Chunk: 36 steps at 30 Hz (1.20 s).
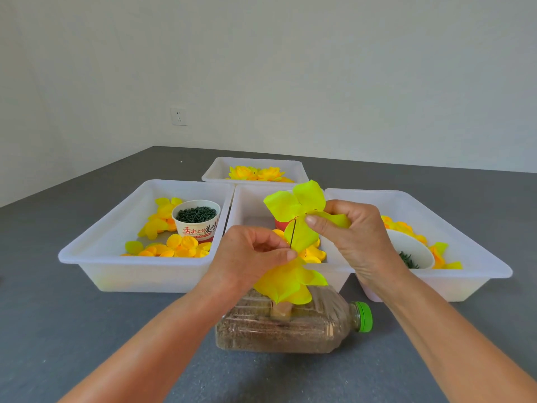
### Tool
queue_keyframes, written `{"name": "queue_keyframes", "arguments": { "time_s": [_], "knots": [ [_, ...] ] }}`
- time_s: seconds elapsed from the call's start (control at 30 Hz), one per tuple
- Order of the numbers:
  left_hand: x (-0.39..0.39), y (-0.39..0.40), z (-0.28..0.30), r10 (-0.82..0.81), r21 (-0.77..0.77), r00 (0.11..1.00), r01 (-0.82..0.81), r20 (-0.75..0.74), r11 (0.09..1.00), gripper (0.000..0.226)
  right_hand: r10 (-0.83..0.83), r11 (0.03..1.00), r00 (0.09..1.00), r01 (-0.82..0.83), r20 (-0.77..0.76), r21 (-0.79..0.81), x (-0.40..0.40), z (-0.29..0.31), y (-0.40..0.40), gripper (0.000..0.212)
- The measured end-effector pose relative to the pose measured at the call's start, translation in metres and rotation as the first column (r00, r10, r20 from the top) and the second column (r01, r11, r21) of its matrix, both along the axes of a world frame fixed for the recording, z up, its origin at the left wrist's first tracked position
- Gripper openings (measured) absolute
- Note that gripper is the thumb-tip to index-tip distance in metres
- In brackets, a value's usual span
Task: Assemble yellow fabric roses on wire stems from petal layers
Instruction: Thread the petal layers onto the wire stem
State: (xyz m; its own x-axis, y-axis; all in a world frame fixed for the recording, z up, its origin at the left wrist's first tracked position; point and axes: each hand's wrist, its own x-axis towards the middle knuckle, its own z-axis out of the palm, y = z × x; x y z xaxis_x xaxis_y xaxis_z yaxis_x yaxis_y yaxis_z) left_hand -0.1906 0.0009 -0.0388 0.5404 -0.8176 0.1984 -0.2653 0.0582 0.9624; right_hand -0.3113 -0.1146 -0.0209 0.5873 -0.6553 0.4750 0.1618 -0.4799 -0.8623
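Sand-filled bottle lying sideways nearest, left hand pinching wire stem, right hand gripping yellow petal layer, white trays behind.

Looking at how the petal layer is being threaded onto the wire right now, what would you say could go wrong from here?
1. The right hand pinches only one lobe of the petal layer, so the thin fabric might tear or slide down crooked.
2. The left hand pinches the thin wire stem; pressure could bend it.
3. The stem seems to stand on a bottle lying on its side, which might roll.
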Motion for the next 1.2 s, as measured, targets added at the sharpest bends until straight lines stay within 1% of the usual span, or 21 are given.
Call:
{"name": "queue_keyframes", "arguments": {
  "time_s": [0.13,0.33,0.4,0.6,0.7,0.73,0.77,0.8,0.83,0.9,0.97,1.0,1.03,1.07,1.1,1.13,1.17,1.2],
  "knots": [
    [0.000,-0.001,-0.001,0.009,0.002,1.000,-0.009,0.002,1.000,0.010,0.053,0.996,0.998,-0.051,0.022,-0.069,0.000,0.001,0.001,0.020],
    [0.000,-0.001,0.000,0.012,0.017,1.000,-0.012,0.006,1.000,0.005,0.123,0.980,0.992,-0.124,-0.011,-0.153,0.001,0.002,0.003,0.016],
    [0.000,-0.001,0.000,0.022,0.024,1.000,-0.022,0.011,0.999,0.006,0.120,0.973,0.992,-0.123,-0.028,-0.196,0.002,0.003,0.003,0.015],
    [-0.001,-0.001,0.001,0.029,0.021,1.000,-0.029,0.009,0.999,0.007,0.118,0.957,0.993,-0.122,-0.031,-0.262,0.002,0.003,0.002,0.020],
    [-0.001,-0.001,0.000,0.031,0.022,0.999,-0.031,-0.006,0.999,0.007,0.059,0.942,0.997,-0.071,-0.047,-0.327,0.002,0.001,0.001,0.015],
    [-0.001,-0.001,0.001,0.032,0.023,0.999,-0.032,-0.009,0.999,0.007,0.027,0.924,0.998,-0.044,-0.051,-0.380,0.002,0.001,0.002,0.013],
    [0.000,-0.001,0.001,0.034,0.023,0.999,-0.034,-0.010,0.999,0.007,-0.007,0.887,0.999,-0.017,-0.051,-0.462,0.001,0.002,0.003,0.012],
    [0.000,-0.002,0.000,0.036,0.022,0.999,-0.036,-0.013,0.999,0.008,-0.038,0.829,0.998,0.003,-0.050,-0.560,0.000,0.004,0.003,0.013],
    [0.000,-0.002,0.000,0.042,0.022,0.999,-0.042,-0.010,0.999,0.007,-0.067,0.750,0.997,0.019,-0.048,-0.661,-0.001,0.006,0.004,0.014],
    [0.001,-0.002,-0.002,0.053,0.022,0.999,-0.052,-0.015,0.998,0.007,-0.146,0.558,0.989,0.053,-0.036,-0.828,-0.002,0.011,0.004,0.019],
    [0.002,-0.001,-0.003,0.033,0.005,0.998,-0.032,-0.053,0.999,0.008,-0.234,0.395,0.972,0.097,0.002,-0.913,-0.003,0.013,0.005,0.021],
    [0.001,0.000,-0.003,0.026,-0.020,0.998,-0.027,-0.064,0.999,0.013,-0.260,0.347,0.965,0.109,0.016,-0.932,-0.003,0.014,0.005,0.022],
    [0.002,0.000,-0.003,0.048,-0.048,0.999,-0.049,-0.025,0.998,0.017,-0.274,0.317,0.961,0.115,0.025,-0.942,-0.004,0.013,0.006,0.021],
    [0.002,-0.001,-0.003,0.116,-0.067,0.991,-0.111,0.066,0.992,0.024,-0.283,0.297,0.959,0.121,0.033,-0.947,-0.004,0.013,0.007,0.020],
    [0.003,-0.001,-0.003,0.218,-0.090,0.959,-0.204,0.182,0.975,0.035,-0.290,0.285,0.956,0.126,0.040,-0.950,-0.004,0.012,0.008,0.018],
    [0.003,0.000,-0.002,0.323,-0.143,0.903,-0.293,0.285,0.945,0.046,-0.295,0.277,0.954,0.131,0.046,-0.952,-0.004,0.012,0.008,0.018],
    [0.003,0.002,0.001,0.388,-0.224,0.850,-0.326,0.357,0.918,0.054,-0.299,0.272,0.953,0.135,0.050,-0.953,-0.004,0.012,0.008,0.019],
    [0.004,0.003,0.003,0.410,-0.306,0.807,-0.298,0.425,0.904,0.059,-0.303,0.266,0.951,0.138,0.053,-0.954,-0.005,0.011,0.008,0.020]
  ]
}}
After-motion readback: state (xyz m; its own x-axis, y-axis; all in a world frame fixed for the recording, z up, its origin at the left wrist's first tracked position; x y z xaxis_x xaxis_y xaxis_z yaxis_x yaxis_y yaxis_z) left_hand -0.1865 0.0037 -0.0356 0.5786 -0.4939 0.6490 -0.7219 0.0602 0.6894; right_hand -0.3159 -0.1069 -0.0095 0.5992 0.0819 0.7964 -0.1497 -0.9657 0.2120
